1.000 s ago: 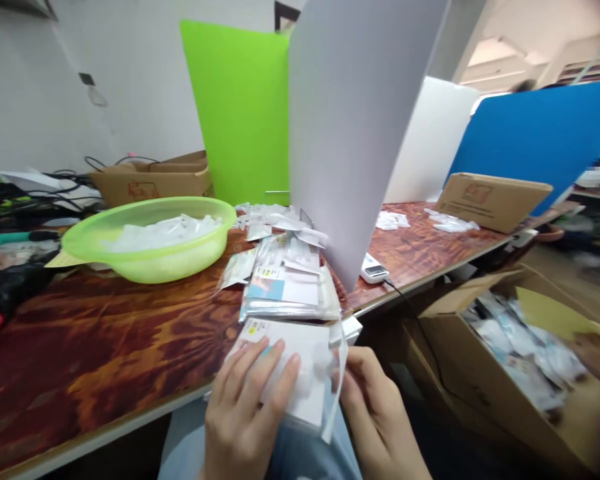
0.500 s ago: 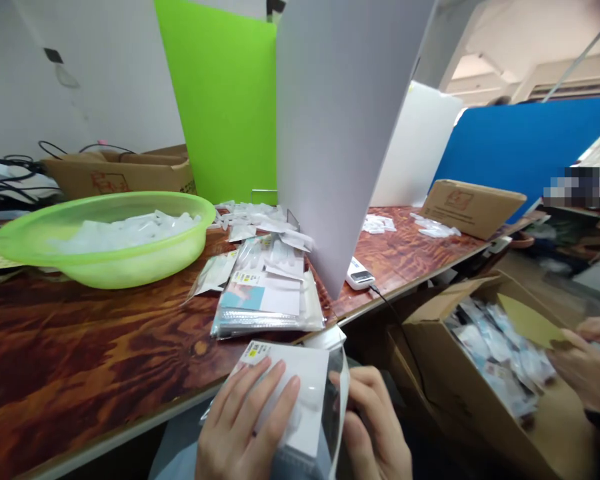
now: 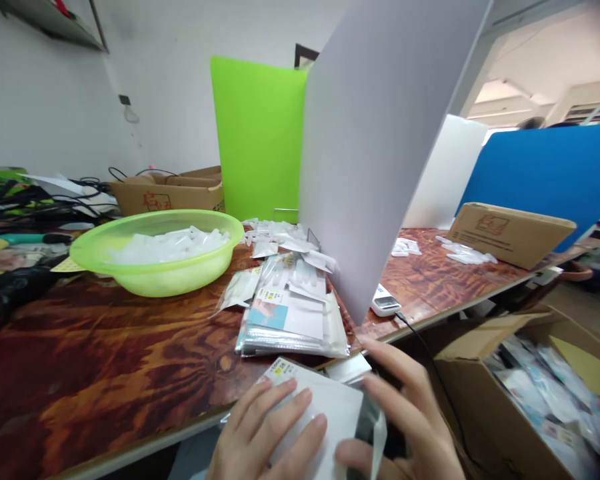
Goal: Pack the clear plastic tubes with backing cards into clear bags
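My left hand [image 3: 267,437] lies flat with fingers spread on a white packet [image 3: 330,410] in a clear sleeve, held at the table's near edge. My right hand [image 3: 410,417] covers the packet's right side, its fingers stretched over the sleeve's flap and its thumb underneath. Just beyond, a stack of similar packets [image 3: 290,323] lies on the wooden table [image 3: 105,360].
A green bowl [image 3: 157,257] of small clear pieces sits at the left. Upright boards, green [image 3: 257,137], white [image 3: 380,133] and blue [image 3: 540,167], stand behind. An open carton [image 3: 530,393] of packets is on the floor at right. Cardboard boxes [image 3: 167,193] and cables sit at the back.
The view has swung left and up. My right hand rose from beside the packet and now lies over its right edge. The other person's hands at the carton are out of view.
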Available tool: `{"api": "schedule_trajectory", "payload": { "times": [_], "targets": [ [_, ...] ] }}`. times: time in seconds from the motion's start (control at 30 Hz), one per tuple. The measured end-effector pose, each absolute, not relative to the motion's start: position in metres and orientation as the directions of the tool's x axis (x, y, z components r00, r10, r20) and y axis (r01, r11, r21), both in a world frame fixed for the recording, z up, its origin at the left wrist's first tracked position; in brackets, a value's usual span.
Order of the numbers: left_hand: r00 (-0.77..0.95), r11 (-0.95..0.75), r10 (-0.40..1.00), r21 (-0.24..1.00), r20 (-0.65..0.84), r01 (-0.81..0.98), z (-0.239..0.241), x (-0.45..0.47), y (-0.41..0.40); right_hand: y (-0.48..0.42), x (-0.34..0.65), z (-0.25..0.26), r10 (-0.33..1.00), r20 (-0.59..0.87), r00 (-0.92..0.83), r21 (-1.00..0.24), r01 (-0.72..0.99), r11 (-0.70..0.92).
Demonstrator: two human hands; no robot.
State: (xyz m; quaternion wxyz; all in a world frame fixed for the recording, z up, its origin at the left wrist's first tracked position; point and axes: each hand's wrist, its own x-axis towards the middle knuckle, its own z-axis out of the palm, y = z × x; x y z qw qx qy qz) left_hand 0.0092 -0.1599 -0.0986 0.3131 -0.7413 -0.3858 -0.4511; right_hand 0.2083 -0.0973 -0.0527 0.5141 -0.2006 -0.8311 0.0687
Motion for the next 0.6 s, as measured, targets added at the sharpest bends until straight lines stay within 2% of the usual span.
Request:
{"api": "schedule_trajectory", "payload": {
  "times": [0.07, 0.1, 0.17, 0.23, 0.27, 0.33, 0.4, 0.47, 0.5, 0.6],
  "targets": [
    [0.335, -0.580, 0.303, -0.106, 0.892, 0.808, -0.091, -0.005, -0.159, -0.086, 0.204, -0.019, 0.322, 0.653, -0.685, -0.334, 0.121, 0.935],
    [0.322, -0.599, 0.329, -0.067, 0.888, 0.798, -0.086, -0.015, -0.157, -0.079, 0.201, -0.002, 0.307, 0.599, -0.740, -0.372, 0.082, 0.925],
    [0.192, -0.540, 0.448, 0.093, 0.873, 0.837, -0.076, -0.043, -0.148, -0.058, 0.192, 0.030, 0.399, 0.615, -0.681, -0.449, 0.113, 0.886],
    [-0.012, -0.322, 0.637, 0.280, 0.771, 0.904, -0.070, -0.076, -0.131, -0.032, 0.176, 0.058, 0.529, 0.692, -0.492, -0.475, 0.242, 0.846],
    [-0.089, -0.184, 0.752, 0.338, 0.653, 0.923, -0.069, -0.092, -0.121, -0.019, 0.166, 0.070, 0.555, 0.730, -0.399, -0.461, 0.312, 0.831],
    [-0.101, -0.104, 0.833, 0.333, 0.545, 0.937, -0.074, -0.118, -0.099, 0.007, 0.143, 0.083, 0.540, 0.792, -0.285, -0.368, 0.483, 0.795],
    [-0.101, -0.057, 0.876, 0.308, 0.472, 0.950, -0.083, -0.130, -0.081, 0.028, 0.119, 0.081, 0.523, 0.788, -0.324, -0.189, 0.682, 0.706],
    [-0.145, 0.013, 0.885, 0.287, 0.443, 0.958, -0.091, -0.131, -0.070, 0.043, 0.102, 0.063, 0.557, 0.715, -0.423, -0.034, 0.775, 0.631],
    [-0.184, 0.059, 0.876, 0.279, 0.446, 0.958, -0.093, -0.128, -0.067, 0.048, 0.096, 0.049, 0.580, 0.670, -0.463, 0.001, 0.782, 0.623],
    [-0.327, 0.215, 0.807, 0.272, 0.492, 0.938, -0.087, -0.119, -0.061, 0.056, 0.095, 0.004, 0.632, 0.566, -0.529, -0.001, 0.767, 0.642]
  ]
}}
